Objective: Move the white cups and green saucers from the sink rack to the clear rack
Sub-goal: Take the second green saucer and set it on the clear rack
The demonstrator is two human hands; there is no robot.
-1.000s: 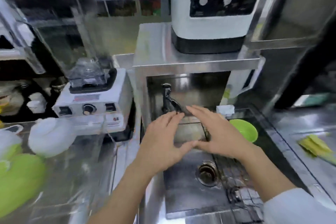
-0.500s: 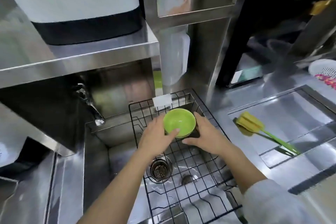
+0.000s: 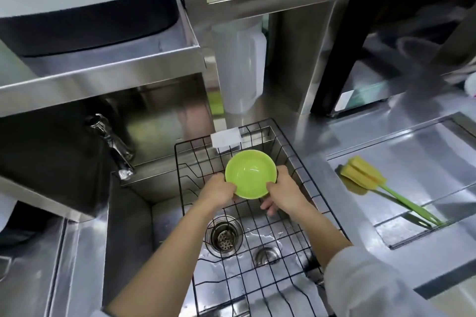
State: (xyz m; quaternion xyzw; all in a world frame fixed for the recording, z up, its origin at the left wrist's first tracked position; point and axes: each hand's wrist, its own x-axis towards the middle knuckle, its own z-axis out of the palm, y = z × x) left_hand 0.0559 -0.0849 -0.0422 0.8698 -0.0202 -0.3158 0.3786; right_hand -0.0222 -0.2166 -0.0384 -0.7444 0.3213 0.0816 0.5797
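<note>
A green saucer is tilted up over the far end of the black wire sink rack. My left hand grips its left rim and my right hand grips its right rim, thumbs on the inside. The saucer's lower edge is hidden behind my hands. No white cups and no clear rack are in view.
The rack sits in a steel sink with a drain strainer and a tap at the left. A yellow-headed green brush lies on the right drainboard. A steel shelf overhangs the sink; a white jug stands behind.
The view swung right and down from the blender counter to the sink. Both hands moved from above the sink onto the green saucer and closed on its rims, tilting it up.
</note>
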